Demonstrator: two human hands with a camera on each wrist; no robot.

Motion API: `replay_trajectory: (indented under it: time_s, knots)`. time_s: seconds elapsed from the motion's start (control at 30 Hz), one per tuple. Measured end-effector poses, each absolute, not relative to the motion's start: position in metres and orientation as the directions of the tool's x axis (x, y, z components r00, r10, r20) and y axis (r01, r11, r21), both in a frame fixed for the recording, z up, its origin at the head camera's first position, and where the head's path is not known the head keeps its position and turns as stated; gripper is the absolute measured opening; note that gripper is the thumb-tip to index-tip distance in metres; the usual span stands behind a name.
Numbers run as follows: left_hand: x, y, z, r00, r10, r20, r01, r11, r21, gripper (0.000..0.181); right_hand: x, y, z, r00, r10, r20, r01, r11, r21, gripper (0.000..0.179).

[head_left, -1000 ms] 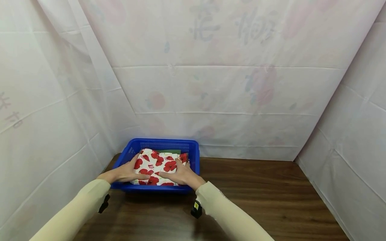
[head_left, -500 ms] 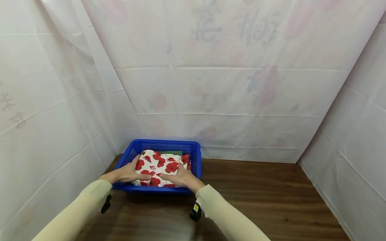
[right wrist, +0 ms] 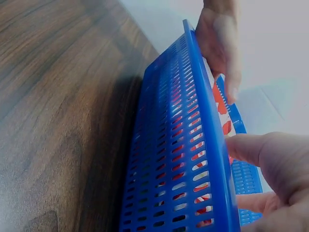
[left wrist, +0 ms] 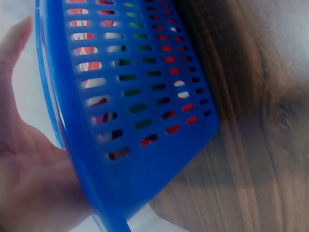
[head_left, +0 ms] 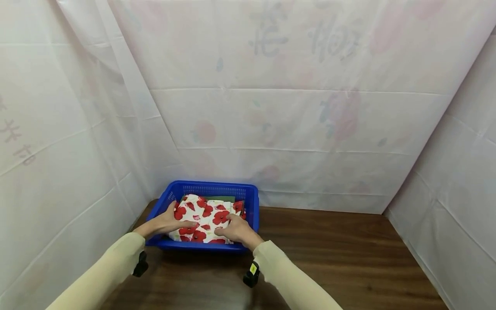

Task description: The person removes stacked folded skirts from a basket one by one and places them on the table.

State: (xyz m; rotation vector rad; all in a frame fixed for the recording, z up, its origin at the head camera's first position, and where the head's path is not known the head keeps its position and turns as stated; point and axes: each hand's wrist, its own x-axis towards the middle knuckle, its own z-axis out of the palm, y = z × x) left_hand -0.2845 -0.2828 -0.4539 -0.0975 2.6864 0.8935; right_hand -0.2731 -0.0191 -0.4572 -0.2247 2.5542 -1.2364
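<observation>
A folded white cloth with red flowers [head_left: 201, 218] lies in a blue plastic basket [head_left: 217, 185]. My left hand [head_left: 165, 221] rests at the cloth's left side, its thumb stretched over the top and its other fingers along the edge, partly hidden. My right hand [head_left: 237, 229] touches the cloth's front right part with thumb and forefinger spread apart; its remaining fingers are hidden. The left wrist view has the left hand [left wrist: 34, 179] beside the basket rim, thumb extended. In the right wrist view, the right hand [right wrist: 285, 179] reaches over the rim.
A green folded cloth [head_left: 222, 199] shows behind the floral one, and more red-flowered fabric [head_left: 238, 206] at its right. The basket stands on a dark wooden table [head_left: 329, 254]. White printed sheeting [head_left: 294, 129] hangs behind and at both sides.
My right hand has drawn back slightly to the right across the cloth, its thumb shifting from the middle. The left hand stays nearly in place. The view has shifted a little.
</observation>
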Motion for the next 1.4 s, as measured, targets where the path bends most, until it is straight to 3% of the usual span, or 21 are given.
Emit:
replay_trajectory:
  time_s: [0.53, 0.9, 1.2, 1.4]
  knots:
    - [-0.285, -0.280, -0.459, -0.968, 0.108, -0.226, -0.034, 0.837, 0.547, 0.113, -0.275, -0.016, -0.465, -0.924, -0.311, -0.221, 0.039, 0.500, -0.865, 0.062]
    - [-0.283, -0.281, -0.460, -0.975, 0.084, -0.205, -0.038, 0.849, 0.527, 0.108, -0.275, -0.021, -0.467, -0.929, -0.309, -0.203, 0.021, 0.503, -0.864, 0.057]
    - [-0.286, -0.289, -0.455, -0.997, 0.064, -0.034, 0.041, 0.890, 0.454, 0.070, -0.274, -0.025, -0.467, -0.938, -0.297, -0.176, -0.007, 0.524, -0.852, 0.052]
    - [-0.286, -0.292, -0.459, -0.991, 0.104, -0.080, 0.052, 0.871, 0.489, 0.080, -0.275, -0.026, -0.469, -0.955, -0.266, -0.130, -0.043, 0.561, -0.827, 0.041]
